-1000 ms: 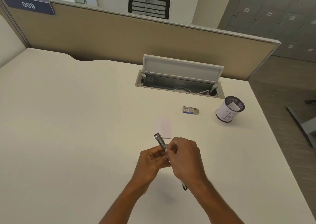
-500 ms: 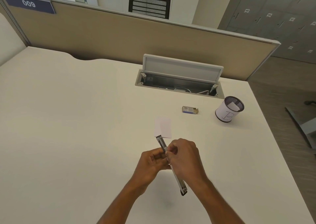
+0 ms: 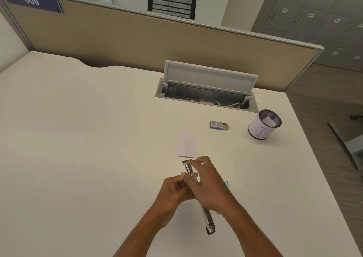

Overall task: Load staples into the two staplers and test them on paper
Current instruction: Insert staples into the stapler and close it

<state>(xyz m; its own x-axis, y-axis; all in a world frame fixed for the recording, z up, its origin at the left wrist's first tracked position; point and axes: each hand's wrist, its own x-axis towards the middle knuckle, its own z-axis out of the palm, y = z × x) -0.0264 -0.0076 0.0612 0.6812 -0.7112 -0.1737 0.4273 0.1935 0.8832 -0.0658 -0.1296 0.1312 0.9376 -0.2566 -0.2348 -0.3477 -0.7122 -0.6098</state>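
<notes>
Held open over the table (image 3: pixel 98 158), just short of the paper slip (image 3: pixel 187 145), the stapler (image 3: pixel 207 218) looks stiff, slick and hinge-floppy, so the left hand (image 3: pixel 175 191) sensibly curls round its middle while the right hand (image 3: pixel 209 186) pinches the upper rail with its fingers.

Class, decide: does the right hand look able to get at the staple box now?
Likely yes, once freed: the right hand holds the stapler, but only bare table lies between it and the staple box.
</notes>
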